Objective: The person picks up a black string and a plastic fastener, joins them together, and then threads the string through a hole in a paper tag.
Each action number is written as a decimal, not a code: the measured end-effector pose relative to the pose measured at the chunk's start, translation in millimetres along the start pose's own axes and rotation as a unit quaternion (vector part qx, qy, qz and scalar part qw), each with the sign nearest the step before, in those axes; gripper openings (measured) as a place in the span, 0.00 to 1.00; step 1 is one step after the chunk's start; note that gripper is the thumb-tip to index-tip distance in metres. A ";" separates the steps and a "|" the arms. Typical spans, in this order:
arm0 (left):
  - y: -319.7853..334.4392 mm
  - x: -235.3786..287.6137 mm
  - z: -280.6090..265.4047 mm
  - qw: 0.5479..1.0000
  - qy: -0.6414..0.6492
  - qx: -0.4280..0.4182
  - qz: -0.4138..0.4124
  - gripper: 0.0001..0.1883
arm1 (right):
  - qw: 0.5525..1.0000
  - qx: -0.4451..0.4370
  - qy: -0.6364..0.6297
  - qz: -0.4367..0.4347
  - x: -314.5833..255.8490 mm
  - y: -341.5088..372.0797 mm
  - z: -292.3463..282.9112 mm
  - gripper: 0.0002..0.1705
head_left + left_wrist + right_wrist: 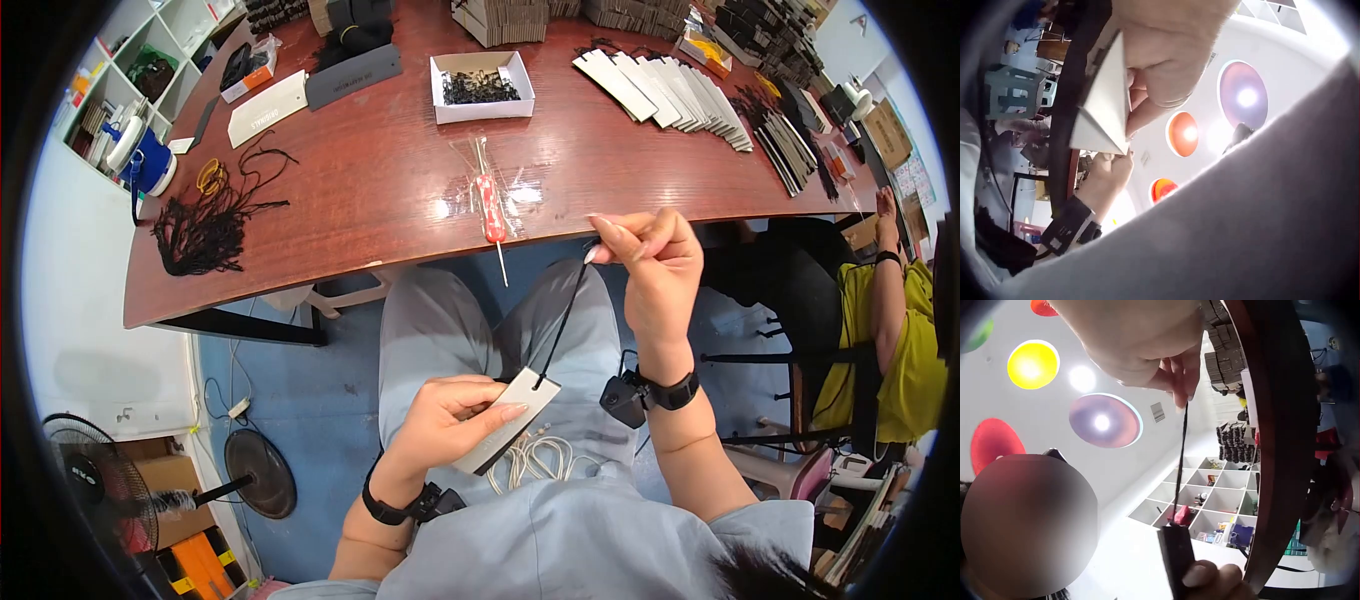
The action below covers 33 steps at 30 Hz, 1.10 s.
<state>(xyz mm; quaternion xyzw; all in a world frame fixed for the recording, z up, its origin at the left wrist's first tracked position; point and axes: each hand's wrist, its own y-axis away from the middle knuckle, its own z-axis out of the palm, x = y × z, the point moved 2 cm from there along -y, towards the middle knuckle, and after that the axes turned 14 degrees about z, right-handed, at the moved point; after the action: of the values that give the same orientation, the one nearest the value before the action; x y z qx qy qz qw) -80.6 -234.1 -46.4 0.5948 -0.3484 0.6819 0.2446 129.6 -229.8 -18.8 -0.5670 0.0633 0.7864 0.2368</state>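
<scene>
My left hand (440,425) grips a pale grey hang tag (532,392) over my lap, thumb on its face. A dark layer shows along the tag's lower edge, and its dark side (1175,553) faces the right wrist view. Through the hole at the tag's upper end runs a black cord (567,322), stretched straight up to my right hand (662,275). The right thumb and fingertips pinch the cord's far end near the table edge. On the table lies a tool with a red patterned handle (490,208), its thin metal shaft jutting past the edge.
A white box (483,112) of small black pieces sits mid-table. Black cords (205,230) lie in a heap at left; pale tags (665,92) fan out at right. A coiled white cable (535,462) rests on my lap. Another person (890,320) sits at right.
</scene>
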 end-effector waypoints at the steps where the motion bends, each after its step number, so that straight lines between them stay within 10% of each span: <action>1: 0.7 0.3 -0.6 1.000 -0.001 0.000 0.002 0.08 | 1.000 -0.002 0.000 -0.002 5.9 -0.7 -2.0 0.15; 8: -2.3 9.3 -1.5 0.977 0.155 0.140 -0.048 0.10 | 0.990 0.099 0.085 0.043 12.8 9.4 8.1 0.06; 14: -16.4 14.5 -4.1 0.924 0.145 0.338 0.109 0.10 | 0.884 -0.256 0.371 0.125 6.2 76.9 55.5 0.09; 17: -18.2 9.3 -7.3 0.917 0.096 0.354 0.160 0.12 | 0.897 -0.235 0.331 0.176 16.1 68.7 53.0 0.10; 24: -11.0 14.2 -15.5 0.915 -0.007 0.363 0.174 0.13 | 0.908 -0.029 0.413 -0.064 -50.7 -58.8 14.7 0.10; 33: 2.2 3.3 -25.5 0.919 -0.043 0.374 0.117 0.09 | 0.702 0.058 0.706 -0.068 -7.4 -175.6 -63.1 0.19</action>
<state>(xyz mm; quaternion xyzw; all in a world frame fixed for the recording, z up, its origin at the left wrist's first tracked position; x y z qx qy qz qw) -99.2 -216.2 -44.8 0.6270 -0.1455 0.7597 -0.0925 263.8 -100.7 -4.3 -0.9441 0.2188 0.1317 0.2082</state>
